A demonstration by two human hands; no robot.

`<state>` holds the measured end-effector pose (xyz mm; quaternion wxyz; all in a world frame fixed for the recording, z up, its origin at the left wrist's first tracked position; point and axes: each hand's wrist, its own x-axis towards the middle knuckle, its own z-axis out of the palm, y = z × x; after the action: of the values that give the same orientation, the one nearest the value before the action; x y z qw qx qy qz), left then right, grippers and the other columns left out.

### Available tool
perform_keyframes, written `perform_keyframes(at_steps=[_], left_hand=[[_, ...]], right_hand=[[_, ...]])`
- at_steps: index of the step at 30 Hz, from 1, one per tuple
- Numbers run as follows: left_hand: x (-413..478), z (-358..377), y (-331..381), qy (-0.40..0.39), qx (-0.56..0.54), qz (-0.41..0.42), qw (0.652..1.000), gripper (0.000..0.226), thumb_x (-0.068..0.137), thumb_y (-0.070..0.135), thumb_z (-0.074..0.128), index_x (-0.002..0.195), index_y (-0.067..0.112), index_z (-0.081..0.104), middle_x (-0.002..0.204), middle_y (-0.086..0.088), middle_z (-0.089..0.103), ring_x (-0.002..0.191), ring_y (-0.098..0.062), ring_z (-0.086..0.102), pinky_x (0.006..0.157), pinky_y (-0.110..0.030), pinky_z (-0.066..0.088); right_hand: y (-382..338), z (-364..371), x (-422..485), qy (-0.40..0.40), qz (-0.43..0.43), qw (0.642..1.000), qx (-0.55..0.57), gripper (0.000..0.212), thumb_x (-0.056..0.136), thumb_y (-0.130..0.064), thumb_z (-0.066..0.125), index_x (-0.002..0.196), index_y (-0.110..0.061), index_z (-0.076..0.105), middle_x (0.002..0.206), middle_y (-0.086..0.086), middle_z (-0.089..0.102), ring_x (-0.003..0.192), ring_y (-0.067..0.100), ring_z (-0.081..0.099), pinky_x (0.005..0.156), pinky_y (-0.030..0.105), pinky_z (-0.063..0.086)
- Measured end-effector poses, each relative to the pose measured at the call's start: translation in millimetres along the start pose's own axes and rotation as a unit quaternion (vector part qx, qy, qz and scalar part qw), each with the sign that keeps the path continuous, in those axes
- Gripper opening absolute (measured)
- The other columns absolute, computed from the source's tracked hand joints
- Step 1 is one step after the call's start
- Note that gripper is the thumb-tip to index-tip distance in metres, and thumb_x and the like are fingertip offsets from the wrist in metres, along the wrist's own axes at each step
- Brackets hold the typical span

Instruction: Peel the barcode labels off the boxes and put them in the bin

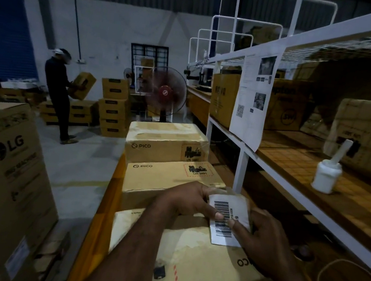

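Two hands — left hand [192, 201], right hand [268, 234] — both pinching one barcode label [228, 219], long axis near-upright.

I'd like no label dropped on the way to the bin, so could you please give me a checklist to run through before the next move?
1. Barcode label off the nearest box: ok.
2. Left hand pinching it: ok.
3. Right hand gripping its other edge: ok.
4. Label whole, untorn: cannot tell; fingers cover part.
5. Bin located: cannot tell; none identifiable.
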<state>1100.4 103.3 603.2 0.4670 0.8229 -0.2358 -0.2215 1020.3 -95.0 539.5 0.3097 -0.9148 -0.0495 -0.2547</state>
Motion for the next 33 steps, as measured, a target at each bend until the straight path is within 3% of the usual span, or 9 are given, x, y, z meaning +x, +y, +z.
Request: perform_keyframes(at_steps=[4, 7, 12, 16, 18, 22, 25, 29, 33], left_hand=[[-1.5, 0.5, 1.1, -0.017, 0.01, 0.01, 1.0, 0.044, 0.073, 0.015, 0.084, 0.115, 0.018, 0.071, 0.106, -0.002, 0.076, 0.103, -0.022, 0.071, 0.102, -0.046, 0.051], [-1.6, 1.5, -0.4, -0.018, 0.013, 0.021, 1.0, 0.04, 0.072, 0.013, 0.085, 0.11, 0.017, 0.073, 0.105, -0.002, 0.077, 0.101, -0.021, 0.072, 0.1, -0.045, 0.052], [0.1, 3.8, -2.9, -0.015, 0.02, 0.032, 0.999, 0.033, 0.066, 0.017, 0.089, 0.095, 0.023, 0.076, 0.099, -0.002, 0.078, 0.098, -0.021, 0.073, 0.098, -0.045, 0.054], [-0.2, 3.9, -2.4, -0.017, 0.017, 0.033, 0.999, 0.025, 0.071, 0.013, 0.086, 0.093, 0.021, 0.075, 0.098, -0.003, 0.078, 0.095, -0.021, 0.073, 0.097, -0.043, 0.055], [-1.2, 2.9, -2.3, -0.023, 0.008, 0.032, 0.999, 0.027, 0.072, 0.012, 0.085, 0.097, 0.013, 0.076, 0.098, -0.005, 0.078, 0.096, -0.022, 0.074, 0.097, -0.043, 0.055], [0.5, -0.3, -3.4, -0.026, -0.013, 0.027, 0.999, 0.019, 0.075, 0.009, 0.083, 0.089, 0.018, 0.075, 0.094, -0.003, 0.078, 0.094, -0.021, 0.074, 0.092, -0.035, 0.057], [4.9, -5.0, -8.4, -0.012, -0.012, 0.022, 1.0, 0.032, 0.071, 0.021, 0.087, 0.099, 0.012, 0.075, 0.1, -0.004, 0.078, 0.099, -0.024, 0.073, 0.099, -0.046, 0.053], [8.3, -16.9, -16.4, 0.026, -0.142, 0.027, 0.989, 0.028, 0.068, 0.016, 0.084, 0.095, 0.012, 0.076, 0.104, -0.014, 0.076, 0.103, -0.034, 0.07, 0.1, -0.052, 0.051], [16.1, -18.7, -19.0, 0.057, -0.263, 0.037, 0.962, 0.029, 0.068, 0.006, 0.075, 0.097, 0.007, 0.072, 0.099, -0.016, 0.076, 0.094, -0.029, 0.073, 0.086, -0.04, 0.059]], right_hand=[[-2.6, -1.2, -4.6, 0.012, -0.003, 1.0, 0.016, 0.062, 0.077, -0.075, 0.047, 0.096, -0.021, 0.071, 0.087, -0.007, 0.07, 0.078, 0.005, 0.068, 0.061, 0.032, 0.059], [-4.5, 0.0, -8.6, 0.024, 0.0, 0.999, 0.03, 0.056, 0.08, -0.069, 0.046, 0.096, -0.021, 0.069, 0.089, -0.008, 0.07, 0.077, 0.003, 0.068, 0.057, 0.032, 0.059], [-6.5, -4.7, -13.1, 0.031, 0.013, 0.999, 0.039, 0.062, 0.077, -0.079, 0.046, 0.092, -0.022, 0.066, 0.088, -0.005, 0.068, 0.079, 0.007, 0.069, 0.056, 0.036, 0.059], [-10.7, -5.0, -14.4, 0.035, 0.005, 0.998, 0.059, 0.047, 0.082, -0.064, 0.053, 0.092, -0.02, 0.066, 0.088, -0.005, 0.069, 0.08, 0.006, 0.07, 0.055, 0.035, 0.06], [-11.0, -5.0, -13.6, 0.034, -0.003, 0.997, 0.063, 0.044, 0.083, -0.062, 0.054, 0.091, -0.02, 0.066, 0.086, -0.005, 0.068, 0.079, 0.005, 0.07, 0.054, 0.036, 0.06], [-9.5, -4.4, -9.1, 0.053, -0.025, 0.996, 0.068, 0.047, 0.085, -0.064, 0.052, 0.079, -0.018, 0.062, 0.078, -0.002, 0.064, 0.071, 0.01, 0.068, 0.049, 0.042, 0.056], [-7.5, -5.1, -6.1, 0.08, -0.004, 0.989, 0.123, 0.039, 0.08, -0.062, 0.053, 0.075, -0.023, 0.06, 0.079, 0.001, 0.066, 0.075, 0.011, 0.068, 0.055, 0.041, 0.058], [-7.6, -5.8, -2.0, 0.082, 0.005, 0.982, 0.17, 0.036, 0.084, -0.057, 0.053, 0.07, -0.025, 0.061, 0.073, 0.001, 0.066, 0.07, 0.009, 0.066, 0.056, 0.038, 0.057], [-14.3, -9.0, 4.3, 0.051, -0.03, 0.985, 0.161, 0.052, 0.091, -0.058, 0.038, 0.068, -0.018, 0.063, 0.068, -0.002, 0.063, 0.065, 0.011, 0.061, 0.056, 0.037, 0.049]])
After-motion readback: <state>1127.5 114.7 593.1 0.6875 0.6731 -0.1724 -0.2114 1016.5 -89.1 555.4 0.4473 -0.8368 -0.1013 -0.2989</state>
